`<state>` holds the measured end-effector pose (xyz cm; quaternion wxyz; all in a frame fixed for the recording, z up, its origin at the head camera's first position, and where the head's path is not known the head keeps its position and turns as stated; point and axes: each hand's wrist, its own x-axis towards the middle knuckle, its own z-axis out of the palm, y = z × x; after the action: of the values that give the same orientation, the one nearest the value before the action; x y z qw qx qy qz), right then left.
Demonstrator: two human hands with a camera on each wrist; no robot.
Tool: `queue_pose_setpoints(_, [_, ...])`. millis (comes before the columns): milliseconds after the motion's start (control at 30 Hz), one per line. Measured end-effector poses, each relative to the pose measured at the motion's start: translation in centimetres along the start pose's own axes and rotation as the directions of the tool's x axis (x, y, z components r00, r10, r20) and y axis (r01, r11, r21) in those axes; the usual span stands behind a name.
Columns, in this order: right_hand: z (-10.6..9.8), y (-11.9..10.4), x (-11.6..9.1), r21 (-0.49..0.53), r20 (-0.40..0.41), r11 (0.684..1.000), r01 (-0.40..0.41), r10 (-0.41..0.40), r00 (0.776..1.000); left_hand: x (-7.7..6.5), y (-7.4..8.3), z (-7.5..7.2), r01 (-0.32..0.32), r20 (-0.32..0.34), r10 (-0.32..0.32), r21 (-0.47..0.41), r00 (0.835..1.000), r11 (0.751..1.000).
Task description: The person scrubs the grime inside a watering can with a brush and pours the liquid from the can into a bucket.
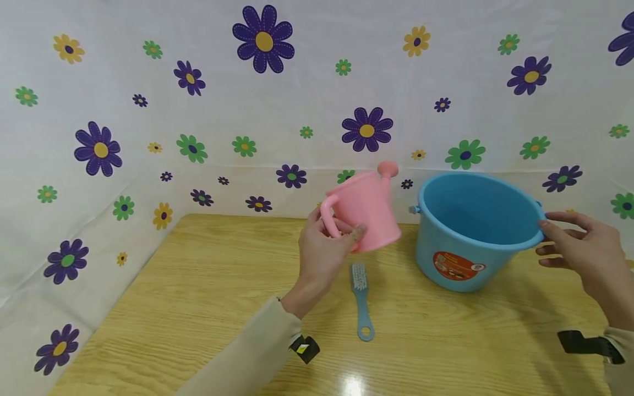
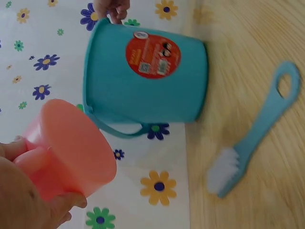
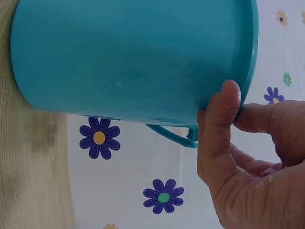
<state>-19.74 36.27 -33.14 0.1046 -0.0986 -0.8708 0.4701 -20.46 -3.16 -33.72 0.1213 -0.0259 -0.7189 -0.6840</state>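
Observation:
My left hand (image 1: 322, 250) holds a small pink toy watering can (image 1: 369, 212) above the table. Fingers and thumb are at its handle and lower side, and the can is tilted, its round sprinkler head up at the back right. To the right stands a blue bucket (image 1: 433, 236) with a red label, upright on the table. At the bucket's right rim, my right hand (image 1: 586, 247) pinches the edge between thumb and fingers; the right wrist view shows a fingertip against the outer wall. Below the can lies a blue brush (image 1: 363, 308), its pale bristles facing up.
The wooden table (image 1: 198, 308) carries the brush and bucket. Behind and to the left hangs a white sheet (image 1: 208, 33) printed with purple, green and yellow flowers. The bucket's handle (image 2: 121, 131) hangs along its side in the left wrist view.

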Motion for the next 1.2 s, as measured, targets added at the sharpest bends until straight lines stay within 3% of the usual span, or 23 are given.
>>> queue_pose_setpoints(267, [-0.1,0.0,-0.1,0.006,-0.001,1.000,0.004,-0.004,1.000,-0.7,-1.7,-3.2,0.040,-0.009,-0.039,0.060,0.999,0.997])
queue_pose_setpoints(400, [-0.1,0.0,-0.2,-0.003,-0.005,1.000,-0.003,0.003,1.000,-0.8,-2.3,-4.4,0.001,-0.025,0.003,0.158,1.000,0.987])
queue_pose_setpoints(533, [-0.2,0.1,-0.1,0.002,-0.006,1.000,0.001,-0.001,1.000,-0.6,-3.3,-5.3,-0.087,-0.036,0.100,0.271,0.994,0.959])
queue_pose_setpoints(633, [-0.1,0.1,-0.1,0.004,-0.003,1.000,0.003,-0.003,1.000,-0.5,-4.3,-6.1,-0.123,-0.027,0.140,0.332,0.990,0.935])
queue_pose_setpoints(800, [-0.1,0.0,-0.1,-0.001,-0.006,1.000,-0.001,0.001,1.000,-0.3,-6.0,-7.8,-0.123,0.009,0.128,0.364,0.992,0.923])
queue_pose_setpoints(967, [-0.1,0.0,-0.2,-0.007,-0.007,1.000,0.003,-0.003,1.000,0.1,-7.5,-9.7,-0.103,0.003,0.110,0.389,0.994,0.916])
queue_pose_setpoints(1100, [-0.1,0.0,-0.1,0.005,-0.006,1.000,-0.011,0.011,1.000,0.4,-8.1,-10.8,-0.102,-0.007,0.116,0.428,0.993,0.898])
queue_pose_setpoints(1200, [-0.1,-0.1,-0.1,0.008,-0.009,1.000,-0.021,0.021,1.000,0.7,-8.3,-11.6,-0.106,-0.009,0.126,0.479,0.992,0.871])
